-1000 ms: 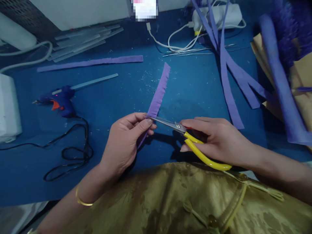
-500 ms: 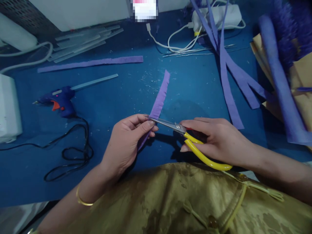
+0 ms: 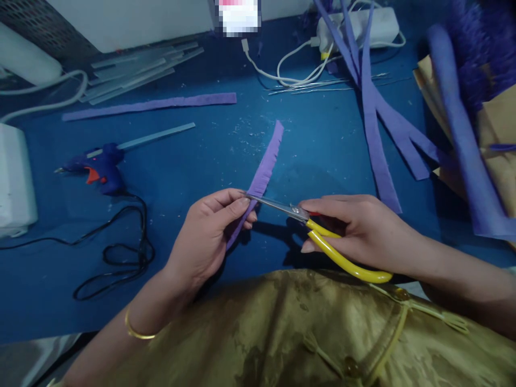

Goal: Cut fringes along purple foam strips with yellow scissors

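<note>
My left hand point(image 3: 213, 231) pinches a purple strip of crepe paper or felt point(image 3: 264, 169) between thumb and fingers. The strip's far part stands out beyond the fingers, with a row of short cuts along its right edge; its plain lower end hangs below the thumb. My right hand point(image 3: 358, 231) is closed around the yellow handles of a pair of scissors point(image 3: 342, 260). The scissors' blades cross the strip just beside my left thumb and look nearly closed. Their tips are close to my left fingertips.
A blue glue gun point(image 3: 100, 166) with a glue stick in it lies at left, its black cord looped nearby. Another purple strip point(image 3: 161, 103) and clear glue sticks point(image 3: 133, 72) lie behind. More purple strips point(image 3: 379, 134), wires point(image 3: 310, 87) and a white power strip point(image 3: 374, 27) are at back right.
The fringed strip has shifted slightly, its top end a little lower and farther right. The scissors have turned a little and their handles sit slightly farther right.
</note>
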`<state>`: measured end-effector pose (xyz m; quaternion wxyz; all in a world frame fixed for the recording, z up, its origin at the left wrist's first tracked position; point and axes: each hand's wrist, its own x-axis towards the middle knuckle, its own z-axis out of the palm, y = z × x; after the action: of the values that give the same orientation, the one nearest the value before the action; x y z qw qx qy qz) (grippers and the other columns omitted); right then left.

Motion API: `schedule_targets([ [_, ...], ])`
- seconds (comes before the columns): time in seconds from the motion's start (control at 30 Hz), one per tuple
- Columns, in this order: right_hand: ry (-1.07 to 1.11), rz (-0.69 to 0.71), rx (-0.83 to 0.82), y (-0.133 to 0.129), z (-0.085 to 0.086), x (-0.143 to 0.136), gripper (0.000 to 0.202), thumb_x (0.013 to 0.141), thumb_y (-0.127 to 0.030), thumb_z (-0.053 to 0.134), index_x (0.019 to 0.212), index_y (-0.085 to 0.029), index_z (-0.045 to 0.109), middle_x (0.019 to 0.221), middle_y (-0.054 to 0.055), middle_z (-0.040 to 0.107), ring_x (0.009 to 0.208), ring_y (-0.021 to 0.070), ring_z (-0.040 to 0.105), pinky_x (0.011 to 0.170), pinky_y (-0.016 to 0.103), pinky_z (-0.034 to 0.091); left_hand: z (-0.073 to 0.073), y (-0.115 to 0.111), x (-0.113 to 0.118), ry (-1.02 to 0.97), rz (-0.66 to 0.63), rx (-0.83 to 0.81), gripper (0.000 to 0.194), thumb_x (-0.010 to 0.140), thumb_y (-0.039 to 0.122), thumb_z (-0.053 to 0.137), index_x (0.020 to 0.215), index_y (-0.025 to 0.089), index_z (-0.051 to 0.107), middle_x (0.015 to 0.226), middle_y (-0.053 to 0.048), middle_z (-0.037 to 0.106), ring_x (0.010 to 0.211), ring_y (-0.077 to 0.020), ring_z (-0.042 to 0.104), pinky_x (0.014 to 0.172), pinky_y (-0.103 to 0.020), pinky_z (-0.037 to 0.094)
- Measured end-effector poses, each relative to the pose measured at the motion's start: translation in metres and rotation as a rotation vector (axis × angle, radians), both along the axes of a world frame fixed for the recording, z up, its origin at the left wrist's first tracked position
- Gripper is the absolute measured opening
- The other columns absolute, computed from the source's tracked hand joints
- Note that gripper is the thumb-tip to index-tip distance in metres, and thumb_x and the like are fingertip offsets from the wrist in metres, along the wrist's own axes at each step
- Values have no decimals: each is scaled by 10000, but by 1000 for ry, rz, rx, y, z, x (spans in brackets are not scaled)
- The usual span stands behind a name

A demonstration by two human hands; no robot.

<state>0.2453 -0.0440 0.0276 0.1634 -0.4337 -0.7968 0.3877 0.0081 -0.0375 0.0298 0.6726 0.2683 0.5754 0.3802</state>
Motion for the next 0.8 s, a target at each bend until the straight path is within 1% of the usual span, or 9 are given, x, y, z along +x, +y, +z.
schedule_targets([
  [0.13, -2, -10, -6, 0, 0, 0, 346, 911, -506, 651, 1039, -191, 720, 760, 9, 678, 633, 139, 542, 583, 272, 382, 2, 1, 2, 23, 10, 5, 80, 735, 197, 805, 724, 153, 739, 625, -2, 693, 546, -67, 586, 547, -137, 480],
  [0.33, -20, -37, -14, 0, -2, 0, 392, 893, -533, 660, 1079, -193, 717, 781, 25, 704, 631, 149, 550, 580, 272, 397, 1, 0, 2, 57, -20, 21, 109, 708, 210, 835, 714, 147, 746, 630, -7, 696, 552, -71, 579, 559, -154, 478],
  [0.5, -62, -53, 3, -1, -3, -1, 462, 857, -547, 693, 1166, -203, 695, 900, 54, 736, 704, 180, 607, 617, 291, 437, 0, -1, 2, 78, 44, 58, 85, 684, 179, 823, 706, 157, 744, 626, -7, 697, 556, -83, 578, 571, -179, 482],
  [0.67, -81, -37, 53, -2, -4, -2, 496, 851, -538, 703, 1196, -183, 686, 904, 59, 727, 712, 186, 614, 582, 285, 422, -1, -1, 2, 90, 65, 79, 87, 683, 169, 810, 751, 160, 756, 647, -7, 704, 573, -87, 589, 586, -188, 485],
  [0.8, -57, -34, 43, -2, -4, -2, 493, 850, -539, 703, 1193, -186, 682, 884, 57, 726, 714, 186, 616, 574, 279, 419, -2, -2, 3, 83, 67, 81, 86, 692, 178, 806, 751, 158, 747, 653, -8, 705, 583, -85, 594, 585, -183, 479],
])
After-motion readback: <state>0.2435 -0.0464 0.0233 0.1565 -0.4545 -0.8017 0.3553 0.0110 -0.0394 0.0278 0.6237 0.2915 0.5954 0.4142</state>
